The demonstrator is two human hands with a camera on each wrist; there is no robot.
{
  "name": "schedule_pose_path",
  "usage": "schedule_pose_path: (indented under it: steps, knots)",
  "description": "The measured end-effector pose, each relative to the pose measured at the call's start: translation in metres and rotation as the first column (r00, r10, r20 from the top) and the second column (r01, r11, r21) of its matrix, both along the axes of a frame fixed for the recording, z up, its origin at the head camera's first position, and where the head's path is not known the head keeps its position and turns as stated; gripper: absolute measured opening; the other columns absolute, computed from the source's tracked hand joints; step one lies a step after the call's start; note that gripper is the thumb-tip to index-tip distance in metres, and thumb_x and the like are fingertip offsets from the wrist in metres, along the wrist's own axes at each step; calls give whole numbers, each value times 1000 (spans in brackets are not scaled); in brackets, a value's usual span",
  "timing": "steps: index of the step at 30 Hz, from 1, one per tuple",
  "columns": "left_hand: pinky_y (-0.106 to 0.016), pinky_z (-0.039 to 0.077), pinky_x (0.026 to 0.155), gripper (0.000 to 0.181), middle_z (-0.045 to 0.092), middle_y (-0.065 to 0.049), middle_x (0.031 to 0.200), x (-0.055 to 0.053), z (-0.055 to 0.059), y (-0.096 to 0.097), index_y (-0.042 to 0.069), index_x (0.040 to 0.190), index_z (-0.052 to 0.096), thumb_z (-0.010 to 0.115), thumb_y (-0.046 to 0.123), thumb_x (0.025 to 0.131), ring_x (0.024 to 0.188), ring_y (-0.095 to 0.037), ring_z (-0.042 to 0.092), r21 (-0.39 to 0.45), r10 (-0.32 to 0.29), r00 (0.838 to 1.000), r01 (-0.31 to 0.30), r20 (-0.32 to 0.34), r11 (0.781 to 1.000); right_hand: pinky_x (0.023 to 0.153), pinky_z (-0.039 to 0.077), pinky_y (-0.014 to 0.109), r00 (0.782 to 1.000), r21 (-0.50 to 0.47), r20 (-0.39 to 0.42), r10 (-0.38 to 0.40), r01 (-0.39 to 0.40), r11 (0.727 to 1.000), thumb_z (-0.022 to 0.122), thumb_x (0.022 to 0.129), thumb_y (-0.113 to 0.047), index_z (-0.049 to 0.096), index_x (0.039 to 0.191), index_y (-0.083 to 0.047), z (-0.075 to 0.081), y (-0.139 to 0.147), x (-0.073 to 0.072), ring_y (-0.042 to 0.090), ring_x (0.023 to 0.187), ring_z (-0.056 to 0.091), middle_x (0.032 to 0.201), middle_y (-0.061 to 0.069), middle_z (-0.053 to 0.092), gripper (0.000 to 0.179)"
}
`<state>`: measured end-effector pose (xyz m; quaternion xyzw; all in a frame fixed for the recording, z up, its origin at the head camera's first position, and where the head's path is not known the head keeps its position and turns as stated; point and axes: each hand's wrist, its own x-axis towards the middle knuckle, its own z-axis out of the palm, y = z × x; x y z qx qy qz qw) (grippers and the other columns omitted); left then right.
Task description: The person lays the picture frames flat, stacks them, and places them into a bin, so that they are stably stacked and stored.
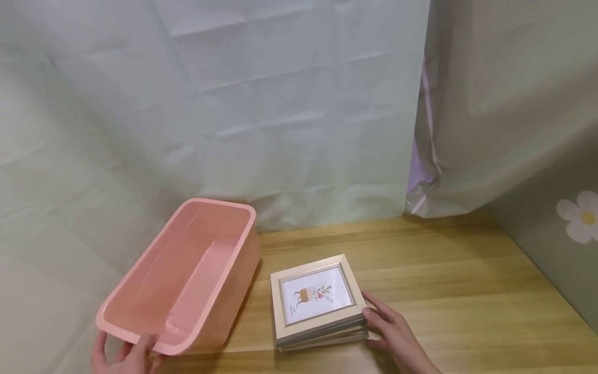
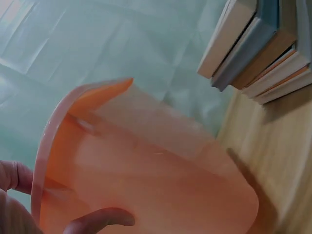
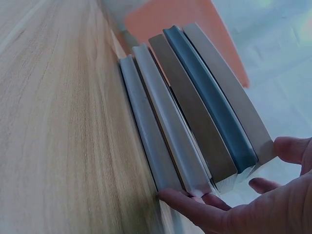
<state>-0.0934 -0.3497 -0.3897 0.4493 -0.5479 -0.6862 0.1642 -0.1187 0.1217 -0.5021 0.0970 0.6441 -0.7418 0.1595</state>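
At the left of the head view, my left hand [image 1: 126,356] grips the near rim of an empty pink plastic bin [image 1: 235,283]. In the left wrist view, its thumb [image 2: 105,218] lies inside the bin and other fingers are outside the rim. A stack of several picture frames lies flat on the table to the right of the bin. The top picture frame [image 1: 277,311] is pale gold and holds a print with a plant motif. My right hand [image 1: 394,332] touches the stack's right side, its fingertips spread from the top frame's edge down to the lowest frame [image 3: 146,122].
The wood-grain table [image 1: 458,291] extends to the right of the stack. Pale green sheeting [image 1: 299,130] hangs behind the table and along the left side. A grey-green panel with a white flower [image 1: 579,215] stands at the right.
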Motion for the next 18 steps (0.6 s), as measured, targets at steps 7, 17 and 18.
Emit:
schedule_pose_path:
  steps: [7,17,18]
  knots:
    - [-30,67,63,106,63,16,117,-39,34,3,50,171,15,69,-5,98,78,-4,75,-29,-165,984,164,-73,986,98,63,62,999,-23,-29,15,-16,1000,61,111,-31,39,168,-5,0,0,1,38,132,66,161,39,48,66]
    - [-25,60,55,100,69,21,94,-101,50,1,38,174,20,64,-7,97,76,-6,71,-94,-437,899,434,-17,896,98,63,63,999,-33,-38,24,-25,999,59,112,-30,38,166,2,-1,1,2,38,134,64,166,37,42,66]
    - [-25,63,58,101,69,22,96,-107,50,2,38,175,19,65,-8,97,79,-6,72,-95,-471,882,467,-15,879,99,63,63,999,-35,-39,25,-27,999,59,112,-29,38,166,2,-1,1,2,37,133,64,166,37,42,66]
